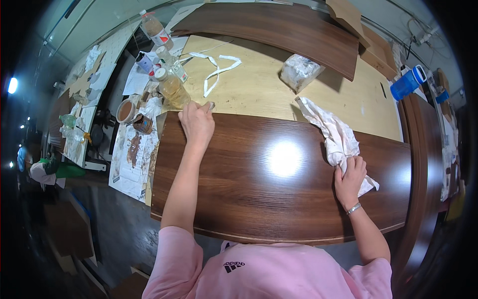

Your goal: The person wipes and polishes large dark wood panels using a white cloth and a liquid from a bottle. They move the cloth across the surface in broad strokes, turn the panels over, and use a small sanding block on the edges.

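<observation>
A dark brown wood-grain panel (239, 189) lies flat in front of me. My left hand (197, 123) is closed at its far left edge, next to a bottle of yellowish liquid (172, 88). Something small and pale shows at the fingertips, too little of it to name. On the right, my right hand (350, 182) grips a crumpled white cloth (332, 130). The cloth rests on the panel, and its far end reaches over the back edge.
Behind lies a pale board (249, 84) with a white strip (214, 74) and a plastic bag (300, 72). Another brown panel (279, 25) lies farther back. Clear bottles (154, 32) and a brown-filled cup (126, 110) stand left; a blue bottle (407, 84) is right.
</observation>
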A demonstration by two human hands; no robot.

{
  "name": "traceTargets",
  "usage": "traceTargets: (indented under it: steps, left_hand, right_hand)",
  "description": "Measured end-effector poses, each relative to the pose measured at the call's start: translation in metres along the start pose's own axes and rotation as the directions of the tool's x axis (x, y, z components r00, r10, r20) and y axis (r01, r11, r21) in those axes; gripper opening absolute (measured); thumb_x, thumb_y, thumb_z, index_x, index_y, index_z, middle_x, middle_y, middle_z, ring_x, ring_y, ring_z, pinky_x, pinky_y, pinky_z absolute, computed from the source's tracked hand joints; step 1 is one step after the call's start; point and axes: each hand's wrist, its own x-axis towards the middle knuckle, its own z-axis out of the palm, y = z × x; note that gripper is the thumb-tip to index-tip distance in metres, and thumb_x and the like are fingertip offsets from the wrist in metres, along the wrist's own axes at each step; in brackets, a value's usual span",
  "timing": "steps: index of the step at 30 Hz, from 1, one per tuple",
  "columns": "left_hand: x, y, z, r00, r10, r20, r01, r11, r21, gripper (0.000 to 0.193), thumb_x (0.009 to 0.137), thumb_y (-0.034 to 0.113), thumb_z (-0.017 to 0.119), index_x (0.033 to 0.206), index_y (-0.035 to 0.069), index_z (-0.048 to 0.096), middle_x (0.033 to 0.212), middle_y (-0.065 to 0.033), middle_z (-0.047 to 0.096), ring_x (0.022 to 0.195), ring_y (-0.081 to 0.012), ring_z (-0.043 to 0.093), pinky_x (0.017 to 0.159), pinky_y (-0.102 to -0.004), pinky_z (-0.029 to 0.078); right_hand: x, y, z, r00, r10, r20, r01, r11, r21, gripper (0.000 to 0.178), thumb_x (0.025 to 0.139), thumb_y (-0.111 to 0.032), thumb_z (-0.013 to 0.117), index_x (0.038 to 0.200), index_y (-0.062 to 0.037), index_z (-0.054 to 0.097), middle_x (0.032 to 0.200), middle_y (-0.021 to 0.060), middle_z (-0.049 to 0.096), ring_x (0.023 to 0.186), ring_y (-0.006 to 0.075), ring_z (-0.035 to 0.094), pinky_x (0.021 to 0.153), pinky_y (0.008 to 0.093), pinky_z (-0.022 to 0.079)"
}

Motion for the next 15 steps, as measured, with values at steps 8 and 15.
traceTargets:
  steps: [8,15]
  left_hand:
    - [-0.007,0.033,0.002,0.966,0.256,0.028,-0.256,0.967,-0.01,0.012,0.082,0.014,0.069,0.087,0.018,0.079,0.073,-0.009,0.058,0.076,-0.0269,0.058,0.067,-0.0452,0.044]
    - [0.005,-0.09,-0.04,0.982,-0.143,-0.126,0.171,0.951,0.257,0.015,0.091,0.018,0.064,0.092,0.014,0.078,0.085,-0.0136,0.063,0.087,-0.0311,0.057,0.08,-0.0465,0.04]
  right_hand:
    - [-0.005,0.006,0.001,1.0,0.013,0.014,-0.013,1.0,0.01,0.031,0.079,-0.012,0.069,0.102,-0.0018,0.052,0.11,0.0177,0.05,0.104,0.0375,0.047,0.088,0.0477,0.037]
    - [-0.002,0.001,0.002,1.0,0.003,0.003,-0.003,1.0,-0.001,0.03,0.079,-0.012,0.069,0.102,-0.0016,0.051,0.11,0.018,0.049,0.104,0.0376,0.047,0.089,0.0478,0.037]
